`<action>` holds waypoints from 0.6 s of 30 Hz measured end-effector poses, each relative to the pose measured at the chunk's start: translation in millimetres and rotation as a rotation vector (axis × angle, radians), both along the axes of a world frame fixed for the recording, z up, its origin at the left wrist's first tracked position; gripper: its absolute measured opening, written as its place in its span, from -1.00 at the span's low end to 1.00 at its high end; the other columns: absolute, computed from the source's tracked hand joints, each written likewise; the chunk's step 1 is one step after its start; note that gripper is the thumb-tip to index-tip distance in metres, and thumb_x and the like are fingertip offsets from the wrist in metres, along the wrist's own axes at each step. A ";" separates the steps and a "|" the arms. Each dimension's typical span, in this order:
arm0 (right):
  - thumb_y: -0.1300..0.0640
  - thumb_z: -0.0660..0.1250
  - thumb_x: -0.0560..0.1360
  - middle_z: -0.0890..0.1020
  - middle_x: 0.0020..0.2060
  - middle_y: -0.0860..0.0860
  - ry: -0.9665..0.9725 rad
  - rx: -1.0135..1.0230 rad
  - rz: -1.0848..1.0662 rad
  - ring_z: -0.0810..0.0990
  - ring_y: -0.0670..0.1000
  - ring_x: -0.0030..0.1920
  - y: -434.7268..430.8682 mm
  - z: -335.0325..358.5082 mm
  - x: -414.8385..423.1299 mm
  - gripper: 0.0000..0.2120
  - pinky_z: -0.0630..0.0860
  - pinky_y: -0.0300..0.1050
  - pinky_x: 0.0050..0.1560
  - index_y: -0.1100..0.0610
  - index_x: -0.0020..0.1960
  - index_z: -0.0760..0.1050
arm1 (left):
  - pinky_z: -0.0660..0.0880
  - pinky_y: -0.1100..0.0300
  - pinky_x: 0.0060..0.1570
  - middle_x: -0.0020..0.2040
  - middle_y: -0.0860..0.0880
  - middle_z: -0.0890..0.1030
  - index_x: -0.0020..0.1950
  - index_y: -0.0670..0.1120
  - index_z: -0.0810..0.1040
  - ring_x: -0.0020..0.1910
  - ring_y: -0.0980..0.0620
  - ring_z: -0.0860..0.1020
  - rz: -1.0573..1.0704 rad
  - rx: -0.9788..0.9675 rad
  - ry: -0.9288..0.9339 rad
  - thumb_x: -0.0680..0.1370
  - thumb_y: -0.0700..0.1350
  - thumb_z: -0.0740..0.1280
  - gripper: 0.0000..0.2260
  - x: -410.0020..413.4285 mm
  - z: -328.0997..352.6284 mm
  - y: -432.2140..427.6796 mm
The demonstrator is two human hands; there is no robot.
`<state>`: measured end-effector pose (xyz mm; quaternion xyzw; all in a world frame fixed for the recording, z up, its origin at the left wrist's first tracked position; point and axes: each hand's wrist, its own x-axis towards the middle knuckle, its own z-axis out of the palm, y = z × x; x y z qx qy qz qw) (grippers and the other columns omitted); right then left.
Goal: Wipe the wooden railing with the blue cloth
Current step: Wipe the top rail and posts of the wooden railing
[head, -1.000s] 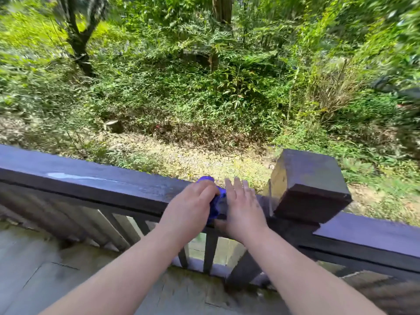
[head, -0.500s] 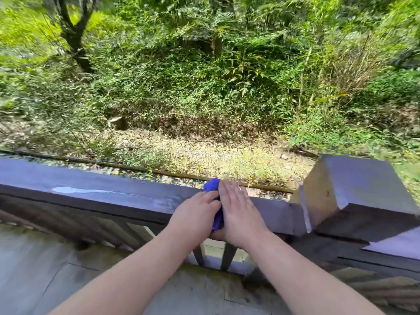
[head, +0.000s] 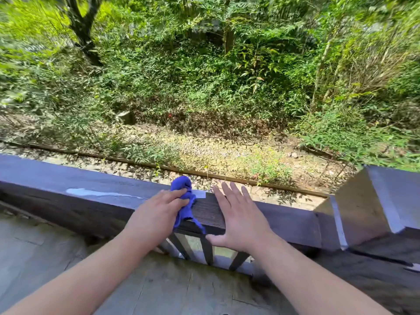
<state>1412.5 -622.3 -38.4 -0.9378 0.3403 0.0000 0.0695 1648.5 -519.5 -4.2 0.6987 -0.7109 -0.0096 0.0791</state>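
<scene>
Since half a second ago the hands have parted: the right hand (head: pixel 238 220) now lies flat and open on the rail (head: pixel 284 218), fingers spread, apart from the cloth (head: pixel 185 198). The left hand (head: pixel 156 218) presses the bunched cloth onto the rail's top, one end draping over the near face.

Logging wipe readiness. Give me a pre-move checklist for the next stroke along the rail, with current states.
1. Cloth on rail top: ok, bunched, one end hanging over the near face.
2. Left hand pressing cloth: ok.
3. Right hand off the cloth: ok, flat on rail, fingers spread.
4. Path leftward: ok, bare rail with a pale streak.
5. Path rightward: not ok, right hand, then post.
6. Cloth damp: cannot tell.
</scene>
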 end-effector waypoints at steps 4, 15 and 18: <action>-0.61 0.07 0.38 -0.14 0.68 0.09 0.029 0.002 -0.001 -0.25 0.13 0.65 2.4 5.3 -1.9 0.14 -0.27 0.17 0.62 -0.02 0.65 -0.37 | 0.54 0.01 0.11 0.43 0.23 0.40 0.30 0.16 0.55 0.29 0.03 0.49 0.066 0.032 0.010 0.53 -0.18 0.34 -0.61 38.0 9.8 10.2; -0.63 0.08 0.37 -0.10 0.69 0.05 0.071 -0.002 -0.127 -0.23 0.14 0.65 13.0 17.9 -18.5 0.12 -0.21 0.26 0.61 -0.07 0.65 -0.32 | 0.57 -0.10 0.10 0.25 -0.03 0.61 0.18 -0.08 0.65 0.18 -0.18 0.59 -0.252 -0.035 -0.001 0.30 -0.30 0.56 -0.53 -1.0 -2.4 -0.6; -0.62 0.09 0.37 -0.09 0.69 0.05 0.046 -0.002 -0.187 -0.22 0.13 0.66 10.2 24.0 -39.7 0.12 -0.21 0.25 0.61 -0.07 0.66 -0.29 | 0.54 -0.06 0.12 0.25 -0.02 0.61 0.20 -0.06 0.65 0.19 -0.15 0.59 -0.320 -0.041 0.043 0.25 -0.27 0.57 -0.48 -47.6 -6.4 -14.1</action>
